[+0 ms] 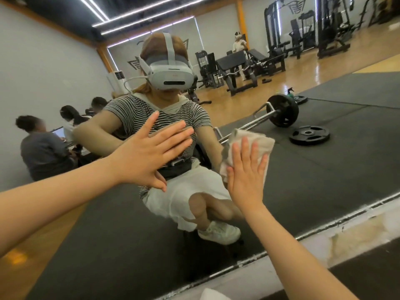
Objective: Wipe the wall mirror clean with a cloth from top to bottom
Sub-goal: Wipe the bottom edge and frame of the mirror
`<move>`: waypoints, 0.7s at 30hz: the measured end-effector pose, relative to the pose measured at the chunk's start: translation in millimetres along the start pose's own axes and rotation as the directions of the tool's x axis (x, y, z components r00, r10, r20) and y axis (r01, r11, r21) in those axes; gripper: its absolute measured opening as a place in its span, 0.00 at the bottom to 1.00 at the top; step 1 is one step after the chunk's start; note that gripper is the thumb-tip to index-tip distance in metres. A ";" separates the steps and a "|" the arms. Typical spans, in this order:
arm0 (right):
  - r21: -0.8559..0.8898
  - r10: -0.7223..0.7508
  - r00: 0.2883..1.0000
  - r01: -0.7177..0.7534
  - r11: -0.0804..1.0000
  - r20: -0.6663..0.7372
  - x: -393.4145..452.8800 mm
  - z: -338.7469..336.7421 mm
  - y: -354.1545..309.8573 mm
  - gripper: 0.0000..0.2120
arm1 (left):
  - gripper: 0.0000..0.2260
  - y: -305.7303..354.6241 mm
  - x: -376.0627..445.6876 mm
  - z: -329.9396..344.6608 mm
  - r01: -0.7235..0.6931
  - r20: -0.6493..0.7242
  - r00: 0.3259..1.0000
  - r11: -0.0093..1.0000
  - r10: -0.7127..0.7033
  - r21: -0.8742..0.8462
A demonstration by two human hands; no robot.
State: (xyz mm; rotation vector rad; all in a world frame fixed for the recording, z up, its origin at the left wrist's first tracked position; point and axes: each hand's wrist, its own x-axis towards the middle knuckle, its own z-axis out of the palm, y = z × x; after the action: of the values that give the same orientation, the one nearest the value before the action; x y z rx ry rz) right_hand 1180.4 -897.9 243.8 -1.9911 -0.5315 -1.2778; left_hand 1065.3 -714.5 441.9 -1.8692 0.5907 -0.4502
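Note:
The wall mirror (pixel 337 169) fills nearly the whole view, its lower edge running along a pale skirting strip. My right hand (pixel 245 172) lies flat with straight fingers on a crumpled off-white cloth (pixel 253 140), pressing it against the glass in the mirror's lower part. My left hand (pixel 147 152) is flat on the glass to the left of the cloth, fingers spread and straight, holding nothing. Reflected in the mirror is a crouching person wearing a headset, a striped top and a white skirt.
The mirror's bottom frame and a scuffed white skirting strip (pixel 337 234) run diagonally at lower right. Reflected are a barbell (pixel 281 113), a loose weight plate (pixel 309 135), a green spray bottle (pixel 290 93), gym machines and seated people at the left.

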 end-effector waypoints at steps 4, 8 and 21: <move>-0.059 0.050 0.993 -0.044 0.997 0.111 -80.8 10.7 32.9 0.28 | 0.54 -0.5 -0.2 3.8 -0.004 0.005 1.000 1.000 0.004 0.023; -0.060 0.257 0.922 -0.250 0.966 0.288 -149.2 9.8 49.2 0.29 | 0.52 0.0 0.5 4.9 -0.008 -0.011 1.000 1.000 0.008 0.023; -0.028 0.734 0.517 -0.810 0.586 0.440 -192.6 11.4 37.7 0.32 | 0.51 -0.3 0.4 7.9 -0.034 -0.078 0.996 0.997 0.039 0.063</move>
State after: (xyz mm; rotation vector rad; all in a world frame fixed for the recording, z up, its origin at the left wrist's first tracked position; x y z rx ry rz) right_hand 1129.7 -908.8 54.2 -1.9593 0.1120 -0.2196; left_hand 1070.1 -708.8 439.4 -1.7860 0.6555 -0.5144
